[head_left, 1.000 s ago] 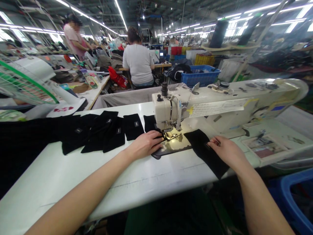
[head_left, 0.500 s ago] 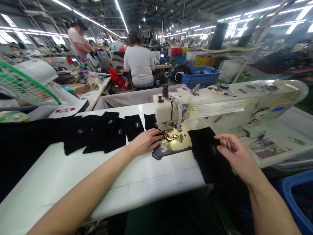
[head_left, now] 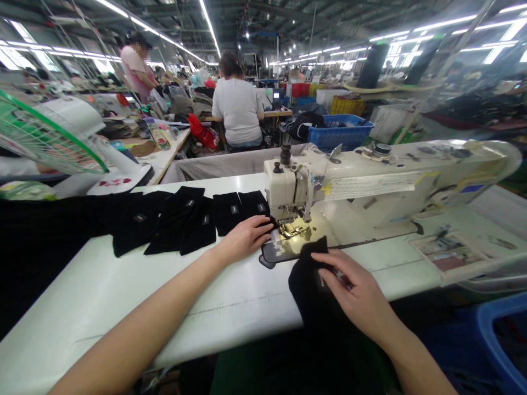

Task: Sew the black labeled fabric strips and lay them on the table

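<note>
My right hand (head_left: 356,288) pinches the edge of a black fabric piece (head_left: 307,280) that bears a small label and hangs over the table's front edge. Something small and shiny shows between its fingers, too hidden to name. Flat beside the presser foot (head_left: 293,229) of the sewing machine (head_left: 288,186) lies my left hand (head_left: 247,240), fingers stretched out, fingertips at the edge of a labelled black piece (head_left: 252,202). Further left, several overlapping black pieces with small labels (head_left: 197,230) spread across the white table (head_left: 173,296).
A fan with a green rim (head_left: 61,131) stands at the left. Below the table at the right is a blue basket (head_left: 486,329). A person in a white shirt (head_left: 237,109) sits ahead, near another blue basket (head_left: 341,131). Another person in pink (head_left: 135,68) stands further left.
My right hand has brought the black fabric piece leftward and nearer to me, off the machine's bed to its front edge. My left hand has stayed by the presser foot.
</note>
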Motion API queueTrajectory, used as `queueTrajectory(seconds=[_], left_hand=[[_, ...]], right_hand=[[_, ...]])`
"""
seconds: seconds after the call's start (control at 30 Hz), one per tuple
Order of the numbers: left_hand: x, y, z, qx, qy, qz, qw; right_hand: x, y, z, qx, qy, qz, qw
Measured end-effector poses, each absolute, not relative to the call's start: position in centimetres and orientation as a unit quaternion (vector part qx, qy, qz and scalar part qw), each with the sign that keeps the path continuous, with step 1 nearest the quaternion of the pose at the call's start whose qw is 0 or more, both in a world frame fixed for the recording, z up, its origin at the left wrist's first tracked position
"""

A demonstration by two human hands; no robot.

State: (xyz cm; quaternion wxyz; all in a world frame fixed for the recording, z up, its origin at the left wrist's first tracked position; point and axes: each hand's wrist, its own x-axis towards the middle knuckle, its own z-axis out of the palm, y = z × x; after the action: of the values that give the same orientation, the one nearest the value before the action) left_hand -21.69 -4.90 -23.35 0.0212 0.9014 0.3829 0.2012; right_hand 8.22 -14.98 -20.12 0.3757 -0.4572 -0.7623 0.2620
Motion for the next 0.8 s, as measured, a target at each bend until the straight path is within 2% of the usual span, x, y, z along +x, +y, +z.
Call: queueTrajectory(seconds=[0.13,0.2,0.33,0.43,0.6,0.7,0.8], left_hand=[[-23.5,-5.9,-22.5,0.872,0.437,0.215,0.036],[-23.4,-7.4,-21.3,0.837,0.479,0.251,0.090],[-20.5,-11.4,-18.7,0.753,0.441,0.317,0.371],[-18.1,-13.0,-18.0,0.695,0.441,0.312,0.474],[-17.7,-11.1,-18.7,0.607,0.518,0.352,0.489],[-18.4,-9.1,-19.3,0.616,0.547,0.340,0.454],[-18.2,-7.9,-20.0,0.674,0.565,0.287,0.380]], right_hand=[[6.8,-15.6,-20.9,-0.418,-0.780,0.291,0.364],[6.3,-15.9,-21.1,-0.388,-0.788,0.323,0.353],[5.2,-16.6,-21.3,-0.351,-0.782,0.380,0.348],[4.5,-17.0,-21.7,-0.361,-0.756,0.409,0.361],[4.1,-19.0,-23.6,-0.507,-0.605,0.494,0.366],[4.3,-20.7,-24.8,-0.546,-0.577,0.512,0.327],[4.6,-21.9,-25.7,-0.557,-0.602,0.474,0.321]])
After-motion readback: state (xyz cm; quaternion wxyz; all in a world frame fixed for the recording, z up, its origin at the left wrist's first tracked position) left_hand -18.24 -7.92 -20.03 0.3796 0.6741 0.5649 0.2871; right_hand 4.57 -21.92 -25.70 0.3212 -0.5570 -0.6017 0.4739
